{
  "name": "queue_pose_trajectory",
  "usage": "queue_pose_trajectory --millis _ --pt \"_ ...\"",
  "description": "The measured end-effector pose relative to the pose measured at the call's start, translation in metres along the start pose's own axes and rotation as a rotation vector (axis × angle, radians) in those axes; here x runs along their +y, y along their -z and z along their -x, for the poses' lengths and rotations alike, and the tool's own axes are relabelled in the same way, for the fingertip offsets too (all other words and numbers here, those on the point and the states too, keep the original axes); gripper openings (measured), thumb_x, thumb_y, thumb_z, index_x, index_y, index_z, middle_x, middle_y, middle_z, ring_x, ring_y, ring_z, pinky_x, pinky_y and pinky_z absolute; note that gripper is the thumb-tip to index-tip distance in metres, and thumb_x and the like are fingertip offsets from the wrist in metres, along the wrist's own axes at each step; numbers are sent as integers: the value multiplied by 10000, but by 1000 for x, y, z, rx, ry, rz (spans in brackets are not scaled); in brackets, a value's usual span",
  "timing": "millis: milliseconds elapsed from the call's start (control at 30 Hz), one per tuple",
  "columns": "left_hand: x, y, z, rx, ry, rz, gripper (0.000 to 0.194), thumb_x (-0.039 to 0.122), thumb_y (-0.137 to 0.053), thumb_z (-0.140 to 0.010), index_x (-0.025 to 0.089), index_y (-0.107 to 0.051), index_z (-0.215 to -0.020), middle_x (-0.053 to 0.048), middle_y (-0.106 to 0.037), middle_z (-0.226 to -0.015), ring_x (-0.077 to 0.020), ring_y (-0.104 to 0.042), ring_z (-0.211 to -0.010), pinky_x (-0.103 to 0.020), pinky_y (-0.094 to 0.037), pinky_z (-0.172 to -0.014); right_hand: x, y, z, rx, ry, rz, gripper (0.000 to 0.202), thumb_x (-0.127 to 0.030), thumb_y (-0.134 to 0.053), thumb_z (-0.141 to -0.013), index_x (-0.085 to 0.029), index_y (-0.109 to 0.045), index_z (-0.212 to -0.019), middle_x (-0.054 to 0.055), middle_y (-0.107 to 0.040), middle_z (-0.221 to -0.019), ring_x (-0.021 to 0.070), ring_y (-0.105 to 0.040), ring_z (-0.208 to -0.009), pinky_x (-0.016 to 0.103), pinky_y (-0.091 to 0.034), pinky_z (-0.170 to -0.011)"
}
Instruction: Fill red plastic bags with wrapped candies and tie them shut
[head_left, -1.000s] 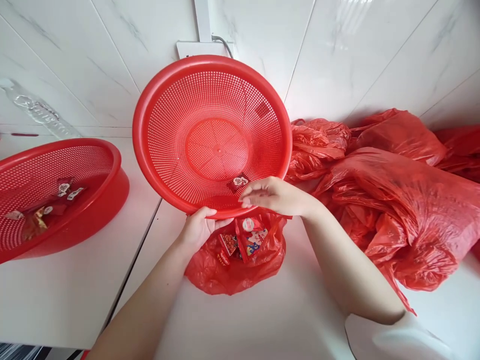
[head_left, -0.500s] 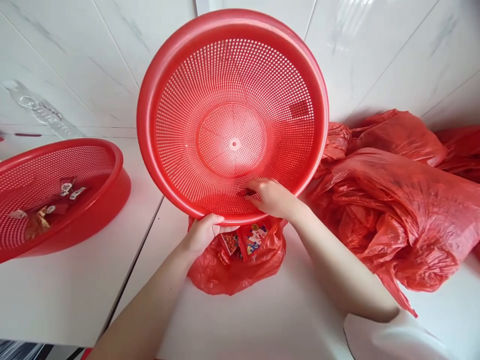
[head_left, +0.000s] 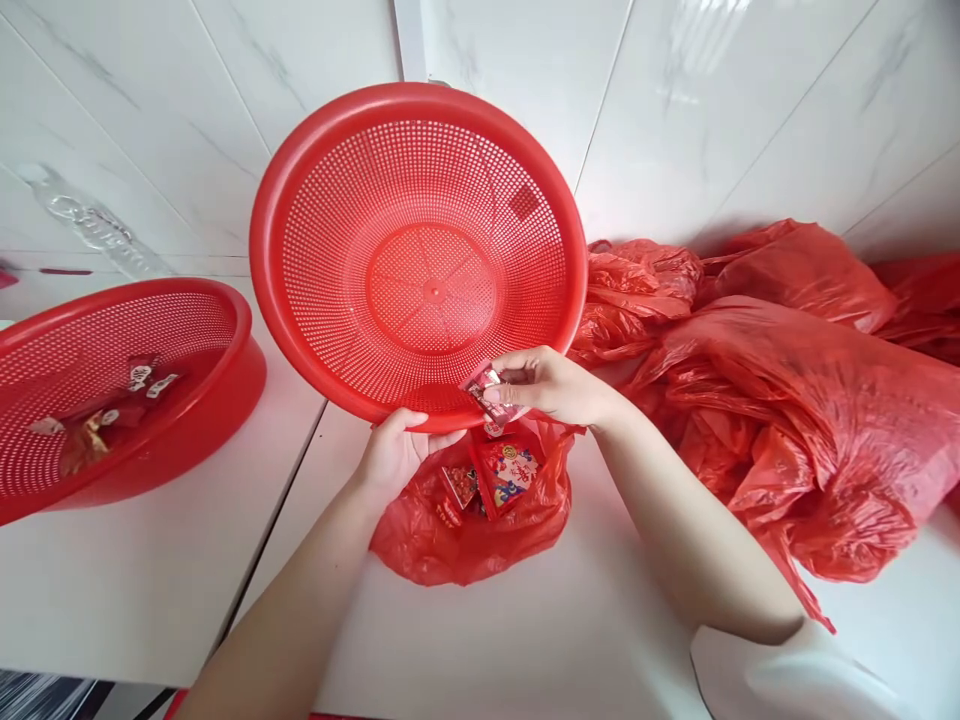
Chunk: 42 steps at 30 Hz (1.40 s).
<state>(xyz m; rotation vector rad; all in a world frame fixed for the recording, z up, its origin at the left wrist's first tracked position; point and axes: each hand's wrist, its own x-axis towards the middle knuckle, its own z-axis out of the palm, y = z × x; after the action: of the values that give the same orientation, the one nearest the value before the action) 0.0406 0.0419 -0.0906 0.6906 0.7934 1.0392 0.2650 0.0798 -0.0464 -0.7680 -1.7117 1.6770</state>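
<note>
My left hand (head_left: 396, 452) grips the near rim of a large red mesh basket (head_left: 262, 240), thumb over the edge, with the basket tilted so its inside faces me. Between the thumb and fingers of my right hand (head_left: 544, 385) is a small dark red packet (head_left: 491, 392), at the basket's near rim. Just below, an open red plastic bag (head_left: 450, 555) lies on the white table, with several packets inside, among them a red one with a blue and white print (head_left: 510, 470).
A second red basket (head_left: 217, 430) with several small packets (head_left: 94, 440) stands at the left. Behind it a clear plastic bottle (head_left: 97, 228) leans by the tiled wall. Red plastic bags (head_left: 825, 400) are heaped at the right.
The held basket has shifted left and its top has come down. My right hand has come from inside the basket to its near rim, the small packet now plainly visible in its fingers.
</note>
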Motion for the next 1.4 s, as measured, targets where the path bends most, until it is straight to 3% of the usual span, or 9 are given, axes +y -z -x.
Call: queue_pose_trajectory --millis 167,400,533,667,867,1000,1100,1267,1400 --pt "3 1 0 -27 5 26 331 199 -480 -824 74 -712 -1025 -143 -703 -1125 -291 -628 -1101 -442 -487 -1009 -5 -1 3 -35 -100 3 409 -450 -679 -809 -173 -658 -1110 27 -671 -815 129 -633 -686 266 -557 -641" --pt "2 3 -2 -65 29 69 354 173 -440 -835 58 -713 -1027 -132 -716 -1104 -258 -639 -1091 -382 -526 -973 -17 -6 10 -98 -127 381 383 -517 -529 -899 -173 -696 -897 41 -705 -837 156 -667 -752 266 -536 -698" --pt "3 2 -2 -27 28 101 327 170 -450 -836 64 -706 -1009 -136 -706 -1125 -270 -629 -1113 -404 -528 -975 -23 -9 16 41 -152 558 315 -362 -393 -974 -198 -639 -1083 19 -689 -731 133 -656 -604 244 -506 -611" --pt "4 0 0 -5 46 174 308 168 -441 -830 79 -691 -986 -132 -699 -1139 -248 -633 -1110 -382 -526 -982 -29 -6 25 140 -103 941 375 -144 -451 -880 -241 -569 -1222 10 -685 -759 136 -626 -580 242 -458 -578" --pt "10 -5 7 -74 65 160 325 191 -445 -854 83 -670 -1061 -126 -703 -1132 -221 -662 -1058 -322 -540 -937 -25 -8 16 598 150 1408 217 -355 -641 -821 -187 -588 -949 60 -649 -738 228 -619 -728 352 -469 -745" --pt "18 -10 18 -300 100 2 518 409 -403 -923 33 -624 -1202 -207 -620 -1270 -286 -601 -1169 -309 -531 -914 -22 -6 12 703 319 1349 265 -456 -589 -860 -197 -557 -907 60 -643 -786 212 -605 -739 312 -468 -689" --pt "27 -13 29 -431 165 -216 660 565 -319 -937 60 -638 -1216 -210 -556 -1353 -272 -642 -1095 -286 -547 -838 -24 -2 16 815 351 1277 327 -511 -569 -863 -198 -549 -959 62 -644 -828 205 -602 -711 299 -464 -642" --pt "49 -15 46 -463 355 -639 504 528 -467 -915 143 -688 -1152 -174 -566 -1355 -254 -688 -995 -314 -557 -792 -35 6 26 1053 361 1174 363 -538 -592 -831 -209 -541 -975 40 -656 -805 183 -587 -624 306 -467 -640" --pt "71 -5 61 -423 448 -935 467 519 -524 -892 161 -696 -1138 -149 -741 -1001 -212 -721 -750 -314 -562 -677 -46 14 36 1208 373 1122 333 -474 -672 -771 -222 -557 -956 38 -674 -845 170 -586 -625 305 -473 -658"
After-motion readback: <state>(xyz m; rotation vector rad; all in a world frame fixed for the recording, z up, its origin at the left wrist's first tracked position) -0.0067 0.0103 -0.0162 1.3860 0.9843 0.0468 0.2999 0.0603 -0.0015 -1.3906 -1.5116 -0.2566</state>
